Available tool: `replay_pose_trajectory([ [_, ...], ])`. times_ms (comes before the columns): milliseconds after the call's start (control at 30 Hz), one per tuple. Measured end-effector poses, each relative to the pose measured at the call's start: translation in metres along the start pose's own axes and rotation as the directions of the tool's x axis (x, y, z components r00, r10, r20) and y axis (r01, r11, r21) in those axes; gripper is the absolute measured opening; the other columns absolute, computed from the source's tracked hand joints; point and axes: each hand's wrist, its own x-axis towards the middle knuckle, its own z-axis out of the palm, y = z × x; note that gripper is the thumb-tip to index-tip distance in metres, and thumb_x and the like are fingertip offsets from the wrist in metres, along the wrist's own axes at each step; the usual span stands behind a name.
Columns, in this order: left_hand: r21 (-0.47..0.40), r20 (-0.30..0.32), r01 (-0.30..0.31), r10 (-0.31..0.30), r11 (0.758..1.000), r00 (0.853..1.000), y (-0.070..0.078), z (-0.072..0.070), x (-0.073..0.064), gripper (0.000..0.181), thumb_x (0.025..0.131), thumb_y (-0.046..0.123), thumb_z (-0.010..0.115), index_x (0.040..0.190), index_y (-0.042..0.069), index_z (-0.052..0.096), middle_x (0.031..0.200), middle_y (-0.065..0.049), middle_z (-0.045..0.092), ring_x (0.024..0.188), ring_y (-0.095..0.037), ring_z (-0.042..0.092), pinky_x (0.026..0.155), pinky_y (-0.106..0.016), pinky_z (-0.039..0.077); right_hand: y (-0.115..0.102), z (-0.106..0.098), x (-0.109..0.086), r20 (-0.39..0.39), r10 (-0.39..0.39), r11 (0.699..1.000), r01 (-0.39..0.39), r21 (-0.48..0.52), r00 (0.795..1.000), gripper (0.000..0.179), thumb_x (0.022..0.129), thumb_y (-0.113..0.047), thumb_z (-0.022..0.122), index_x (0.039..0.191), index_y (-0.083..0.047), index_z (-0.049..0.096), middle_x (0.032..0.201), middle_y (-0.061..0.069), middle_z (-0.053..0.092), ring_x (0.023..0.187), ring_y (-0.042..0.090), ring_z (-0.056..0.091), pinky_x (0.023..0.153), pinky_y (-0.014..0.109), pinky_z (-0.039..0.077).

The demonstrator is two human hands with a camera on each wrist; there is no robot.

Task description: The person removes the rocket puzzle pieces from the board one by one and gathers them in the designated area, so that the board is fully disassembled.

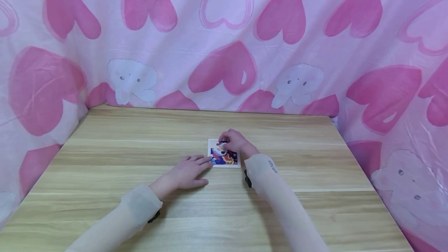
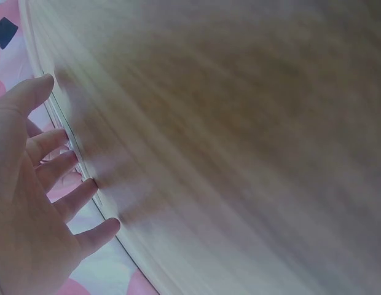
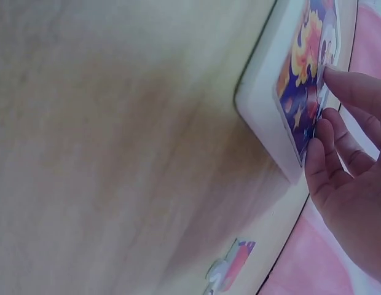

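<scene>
A small square picture puzzle in a white frame (image 1: 239, 164) lies on the wooden table, printed in purple, orange and yellow. My right hand (image 1: 235, 142) is over its upper part, thumb and fingers curled around a whitish puzzle piece (image 1: 219, 150); the grip itself is partly hidden. In the right wrist view, the fingers of the right hand (image 3: 353, 141) bend close against the picture (image 3: 307, 67). My left hand (image 1: 189, 171) rests palm down with spread fingers, its fingertips at the frame's left edge. The left wrist view shows that hand (image 2: 37, 184) without the puzzle.
A small colourful piece (image 3: 236, 267) lies on the tabletop in the right wrist view, apart from the frame. The wooden table (image 1: 140, 135) reaches back to a pink curtain (image 1: 189, 42) with hearts, which also hangs at both sides.
</scene>
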Motion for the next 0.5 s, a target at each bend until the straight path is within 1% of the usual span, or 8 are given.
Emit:
replay_pose_trajectory([
  [300, -0.006, 0.003, 0.004, -0.004, 1.0, 1.0, -0.0003, 0.0004, -0.0001, 0.058, 0.084, 0.045, 0.052, 0.132, 0.015, 0.042, 0.138, -0.004, 0.033, 0.124, -0.028, 0.028, 0.095, -0.052, 0.024, -0.0011, -0.004, 0.0033, 0.072, -0.042, 0.992, 0.05, -0.116, 0.997, 0.023, 0.077, -0.01, 0.066, 0.097, -0.02, 0.063, 0.095, 0.002, 0.047, 0.09, 0.018, 0.047, 0.083, 0.034, 0.038],
  [500, -0.008, -0.001, 0.0, 0.0, 1.0, 1.0, -0.0005, 0.0005, -0.0001, 0.058, 0.084, 0.045, 0.052, 0.132, 0.015, 0.042, 0.138, -0.004, 0.033, 0.124, -0.028, 0.028, 0.095, -0.052, 0.024, -0.0013, -0.004, 0.0038, 0.089, -0.039, 0.993, 0.049, -0.106, 0.995, 0.02, 0.078, -0.011, 0.066, 0.095, -0.021, 0.064, 0.099, 0.002, 0.045, 0.092, 0.018, 0.046, 0.085, 0.034, 0.037],
])
